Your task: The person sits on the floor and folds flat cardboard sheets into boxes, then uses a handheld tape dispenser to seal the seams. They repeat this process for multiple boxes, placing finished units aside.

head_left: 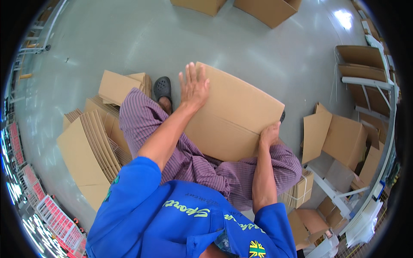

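Red and white wire carts (62,221) stand at the lower left of the frame. Next comes a fanned stack of folded cardboard (81,150) at centre left, with a smaller carton (115,87) just above it. The person's purple trousers (142,116) and a black clog (162,88) follow. Left of the frame's middle, the left hand (194,90) lies on the upper left edge of a brown cardboard piece (234,109), fingers straight and a little apart. That piece sits tilted in the centre of the frame, between the knees, with a crease across it; beyond it, two boxes (271,10) show at the top edge. The right hand (269,134) touches its lower right edge; most of its fingers are hidden, so I cannot tell how tightly they close. Farther right are a strapped bundle (297,193), an open box (344,137) and a white rack (370,82) with cardboard sheets
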Demonstrator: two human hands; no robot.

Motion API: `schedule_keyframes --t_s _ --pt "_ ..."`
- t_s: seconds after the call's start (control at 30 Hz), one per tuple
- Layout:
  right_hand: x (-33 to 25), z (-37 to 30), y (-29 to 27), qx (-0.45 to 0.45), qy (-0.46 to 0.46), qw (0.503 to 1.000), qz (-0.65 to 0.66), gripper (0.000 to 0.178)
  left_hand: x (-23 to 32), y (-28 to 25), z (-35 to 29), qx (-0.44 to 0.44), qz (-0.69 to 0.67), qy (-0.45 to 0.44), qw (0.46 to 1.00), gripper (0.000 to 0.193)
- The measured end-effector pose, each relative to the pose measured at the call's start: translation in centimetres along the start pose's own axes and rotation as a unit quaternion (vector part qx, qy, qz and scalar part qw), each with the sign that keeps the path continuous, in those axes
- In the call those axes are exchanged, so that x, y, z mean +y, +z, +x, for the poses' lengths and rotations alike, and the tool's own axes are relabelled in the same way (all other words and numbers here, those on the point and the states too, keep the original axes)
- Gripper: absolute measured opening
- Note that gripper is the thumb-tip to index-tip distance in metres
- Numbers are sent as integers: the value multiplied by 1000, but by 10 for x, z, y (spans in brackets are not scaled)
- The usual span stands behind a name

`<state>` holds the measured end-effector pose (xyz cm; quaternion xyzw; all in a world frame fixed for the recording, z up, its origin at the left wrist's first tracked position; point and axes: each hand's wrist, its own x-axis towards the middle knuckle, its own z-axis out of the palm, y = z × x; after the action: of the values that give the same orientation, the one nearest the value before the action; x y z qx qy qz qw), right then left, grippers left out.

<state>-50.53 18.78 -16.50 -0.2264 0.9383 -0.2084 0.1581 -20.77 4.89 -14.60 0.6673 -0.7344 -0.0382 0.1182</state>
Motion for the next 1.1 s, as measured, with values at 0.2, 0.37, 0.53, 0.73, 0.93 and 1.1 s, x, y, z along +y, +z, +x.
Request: schedule_keyframes --t_s 0.2,0.37,0.53,0.73,0.93,1.1 --pt "-9 -7 2 -12 -44 996 75 63 50 22 21 -59 -55 147 986 58" --pt "14 -4 15 -12 -39 999 22 45 93 42 -3 -77 -81 146 983 57" --pt "49 3 42 2 -162 979 127 33 81 44 -12 -101 -67 146 982 61" --pt "29 4 39 71 -140 983 -97 50 76 13 -19 -145 -152 133 969 65" --pt "-5 -32 25 117 -438 873 -181 47 44 -108 -98 -96 -580 81 805 29" --pt "-16 -63 12 -17 -499 857 -130 29 -87 -136 -214 156 -481 -105 856 17"
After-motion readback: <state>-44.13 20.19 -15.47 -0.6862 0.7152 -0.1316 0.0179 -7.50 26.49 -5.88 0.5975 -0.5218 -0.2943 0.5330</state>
